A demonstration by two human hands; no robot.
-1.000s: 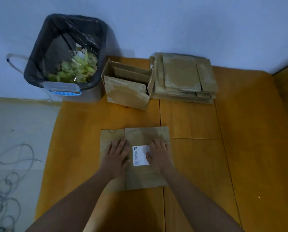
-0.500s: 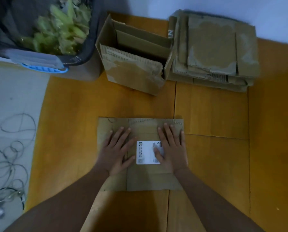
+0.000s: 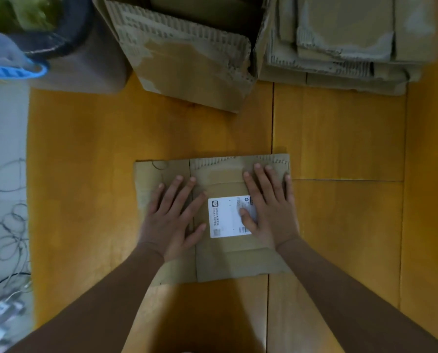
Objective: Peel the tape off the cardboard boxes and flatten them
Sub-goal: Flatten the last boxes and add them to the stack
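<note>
l hand + r hand flat on flattened box

An orange-brown wooden floor fills most of the view, its boards split by thin dark seams. At nine o'clock it gives way to pale grey flooring, where loose cables lie tangled. A dark-lined bin stands at eleven o'clock. The light is dim.
</note>
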